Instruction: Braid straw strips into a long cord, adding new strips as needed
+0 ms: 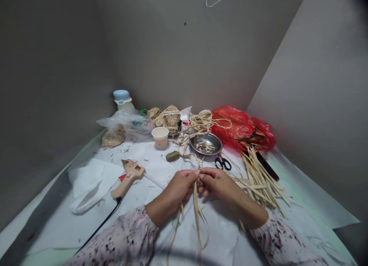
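My left hand (pixel 181 185) and my right hand (pixel 215 183) meet over the middle of the table, fingertips pinched together on a braided straw cord (pixel 188 155). From the pinch the finished braid runs away from me, looping over the rim of a metal bowl (pixel 206 144). Loose flat straw strands (pixel 196 212) hang down toward me below the hands. Both hands are closed, thumbs against forefingers. Black-handled scissors (pixel 223 163) lie just beyond my right hand. A glue gun (pixel 129 178) rests to the left of my left hand.
Straw strips (pixel 258 178) spill from a red plastic bag (pixel 238 126) at right. A paper cup (pixel 160 137), a green spool (pixel 173 156), woven straw pieces (pixel 171 118), a clear plastic bag (pixel 129 122) and a blue-lidded bottle (pixel 123 100) stand further back. White tissue (pixel 92 183) lies left.
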Demonstrator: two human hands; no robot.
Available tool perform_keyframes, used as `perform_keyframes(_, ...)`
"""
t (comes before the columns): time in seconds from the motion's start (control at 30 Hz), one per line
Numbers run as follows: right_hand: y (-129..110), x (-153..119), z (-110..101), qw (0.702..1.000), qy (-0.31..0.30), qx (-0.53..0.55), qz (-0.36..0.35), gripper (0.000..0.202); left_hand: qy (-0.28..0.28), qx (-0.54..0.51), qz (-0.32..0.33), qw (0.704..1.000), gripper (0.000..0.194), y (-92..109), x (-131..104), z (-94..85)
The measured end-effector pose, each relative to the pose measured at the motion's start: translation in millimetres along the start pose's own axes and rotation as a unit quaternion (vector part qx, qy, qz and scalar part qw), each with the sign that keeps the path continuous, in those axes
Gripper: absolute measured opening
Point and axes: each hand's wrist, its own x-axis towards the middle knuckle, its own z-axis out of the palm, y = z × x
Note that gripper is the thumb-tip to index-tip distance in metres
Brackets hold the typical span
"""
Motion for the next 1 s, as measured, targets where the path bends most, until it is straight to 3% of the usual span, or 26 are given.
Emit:
perform_keyframes(0.3, -2, -2, -4, 0.996, 0.072, -0.059, -0.002, 0.018, 0.041, 0.021, -0.011, 0.999, 0.019, 0, -1, 1.7)
perform_keyframes(0.43, -3, -1, -5, 0.990, 0.095, -0.101, -0.018, 0.017, 0.071, 0.107, 0.031, 0.991, 0.015, -5, 4, 0.8)
perform_keyframes(0.6, -5, -3, -3, 0.973, 0.133, -0.178, -0.068, 0.016, 0.118, 0.293, 0.135, 0.939, 0.023, -7, 2, -1.1)
perform_keyframes(0.77, -1, -3, -4, 0.958, 0.156, -0.223, -0.090, 0.015, 0.174, 0.417, 0.147, 0.880, 0.024, 1, -6, 1.0)
perform_keyframes(0.87, 1, -2, -3, 0.952, 0.169, -0.230, -0.110, 0.014, 0.177, 0.434, 0.154, 0.869, 0.028, 2, -9, 4.4)
perform_keyframes(1.0, 3, -3, -1, 0.951, 0.189, -0.213, -0.121, 0.013, 0.145, 0.422, 0.156, 0.881, 0.030, 0, -12, 11.1)
